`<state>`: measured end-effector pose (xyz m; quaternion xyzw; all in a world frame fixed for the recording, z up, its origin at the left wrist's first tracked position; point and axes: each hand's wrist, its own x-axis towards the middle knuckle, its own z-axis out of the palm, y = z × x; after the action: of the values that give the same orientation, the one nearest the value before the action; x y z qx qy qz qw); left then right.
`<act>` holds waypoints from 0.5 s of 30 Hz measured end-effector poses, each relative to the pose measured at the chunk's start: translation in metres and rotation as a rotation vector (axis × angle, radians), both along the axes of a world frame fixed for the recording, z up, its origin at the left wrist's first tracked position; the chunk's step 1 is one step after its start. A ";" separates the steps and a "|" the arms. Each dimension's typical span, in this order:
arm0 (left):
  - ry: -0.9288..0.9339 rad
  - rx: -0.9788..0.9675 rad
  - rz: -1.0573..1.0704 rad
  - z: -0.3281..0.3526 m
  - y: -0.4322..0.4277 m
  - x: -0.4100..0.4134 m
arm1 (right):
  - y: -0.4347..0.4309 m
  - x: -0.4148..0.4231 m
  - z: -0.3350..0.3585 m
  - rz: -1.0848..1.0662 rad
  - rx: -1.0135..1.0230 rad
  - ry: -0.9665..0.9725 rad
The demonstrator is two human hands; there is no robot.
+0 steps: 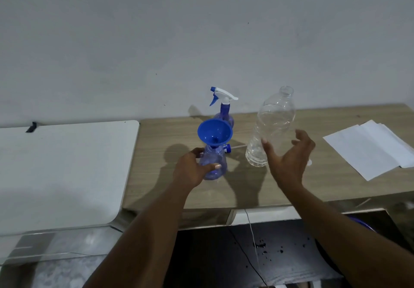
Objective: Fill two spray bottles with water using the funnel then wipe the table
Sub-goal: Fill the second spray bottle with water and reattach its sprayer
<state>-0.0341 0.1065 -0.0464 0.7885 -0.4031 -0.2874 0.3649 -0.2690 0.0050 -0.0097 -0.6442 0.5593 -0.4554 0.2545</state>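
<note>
A blue funnel (214,132) sits in the neck of the near blue-tinted spray bottle (214,161), which stands on the wooden table (156,175). My left hand (192,170) grips this bottle's body from the left. Behind it stands a second spray bottle (224,113) with its white and blue trigger head on. A blue piece of a spray head (227,148) lies just behind the near bottle. To the right stands a clear, uncapped plastic water bottle (272,126), leaning slightly. My right hand (289,156) is beside it with fingers spread, thumb in front of its lower part.
White paper sheets (367,148) lie at the table's right end. A white tabletop (62,171) adjoins on the left. The wall runs close behind the bottles. A thin cable (252,231) hangs from the table's front edge over a dark floor.
</note>
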 end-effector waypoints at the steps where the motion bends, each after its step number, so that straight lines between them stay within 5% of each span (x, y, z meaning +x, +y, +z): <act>1: 0.001 0.004 -0.003 0.000 0.001 0.001 | 0.014 0.002 -0.005 -0.018 -0.095 -0.009; 7: 0.001 0.024 -0.007 0.001 0.007 0.008 | 0.063 0.064 0.036 0.424 -0.471 0.067; 13: 0.105 0.012 0.052 -0.001 0.014 0.010 | 0.029 0.127 0.094 0.600 -0.073 0.731; 15: 0.126 0.015 0.037 -0.002 0.014 0.011 | 0.020 0.132 0.093 0.670 -0.007 0.771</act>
<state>-0.0230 0.1204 -0.0488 0.7789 -0.3627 -0.3325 0.3889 -0.1371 0.0252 0.0832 -0.9102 0.3738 -0.0801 0.1595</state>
